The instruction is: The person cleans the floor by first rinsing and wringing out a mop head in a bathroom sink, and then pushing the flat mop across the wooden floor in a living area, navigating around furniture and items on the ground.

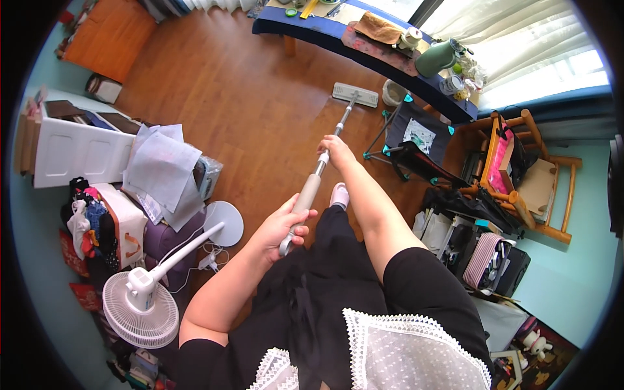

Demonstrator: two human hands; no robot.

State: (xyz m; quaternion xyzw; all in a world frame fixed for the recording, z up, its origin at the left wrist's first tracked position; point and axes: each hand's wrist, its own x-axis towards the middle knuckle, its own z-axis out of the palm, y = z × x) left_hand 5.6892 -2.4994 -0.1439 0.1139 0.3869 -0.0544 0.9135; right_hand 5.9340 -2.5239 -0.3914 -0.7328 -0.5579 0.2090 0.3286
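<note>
A flat mop [307,195] slants from my waist out over the wooden floor. My left hand [286,227] wraps the thick beige grip near the handle's end. Further along, my right hand [335,151] is closed around the thinner metal pole. The mop's pale rectangular head [355,95] lies flat on the floor, close to a small whitish bin [393,93] and a dark folding chair [422,133]. What is under the mop head is hidden.
A white standing fan [140,309] and its cord lie near my left arm, beside bags and stacked papers [162,166]. A blue-covered table [312,29] runs along the far side. Bamboo furniture [559,195] and piled items line the right wall. Brown floor [214,84] stretches far left.
</note>
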